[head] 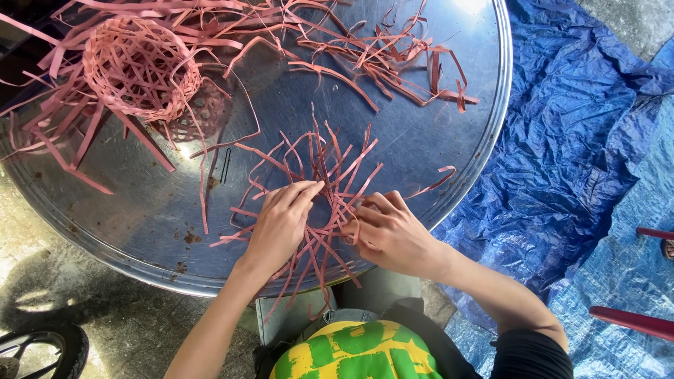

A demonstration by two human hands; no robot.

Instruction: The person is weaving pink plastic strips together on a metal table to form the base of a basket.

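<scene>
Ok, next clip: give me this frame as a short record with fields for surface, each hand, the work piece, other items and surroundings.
surface: round metal table, shiny, with rust spots
left hand: flat on the crossed strips, fingers pressing them down
right hand: pinching strips at the weave's right edge
work piece: crossed pink strips, loose ends fanned outward
other items: woven pink basket at upper left; loose strip pile at the top
surroundings: blue tarp on the right; wheel at lower left
</scene>
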